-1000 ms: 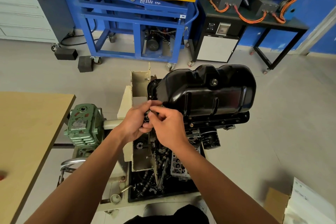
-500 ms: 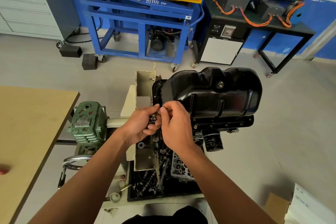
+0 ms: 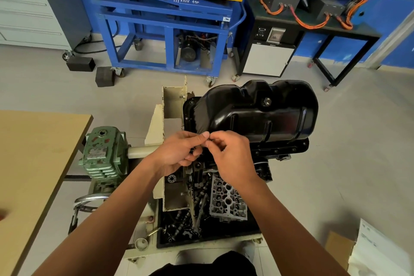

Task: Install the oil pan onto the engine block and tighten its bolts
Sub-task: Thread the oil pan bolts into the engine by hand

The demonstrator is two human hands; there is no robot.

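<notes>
A glossy black oil pan (image 3: pixel 257 112) sits on top of the engine block (image 3: pixel 277 150), which is mounted on a cream stand (image 3: pixel 172 105). My left hand (image 3: pixel 177 152) and my right hand (image 3: pixel 230 157) meet at the pan's near left corner. Their fingertips pinch something small and dark between them, apparently a bolt, mostly hidden by the fingers. A drain plug (image 3: pixel 267 101) shows on the pan's top. Several bolts line the pan's front flange (image 3: pixel 282 149).
A black tray (image 3: pixel 177 228) below holds a cylinder head (image 3: pixel 228 201) and loose engine parts. A green gearbox (image 3: pixel 103 152) stands at the left, beside a wooden table (image 3: pixel 29 159). A blue and yellow lift cart (image 3: pixel 165 18) and a black bench stand behind. Cardboard and papers (image 3: pixel 378 253) lie bottom right.
Both hands have stayed at the pan's near left corner, with the fingertips shifting slightly upward and closer together. The camera view has drifted a little.
</notes>
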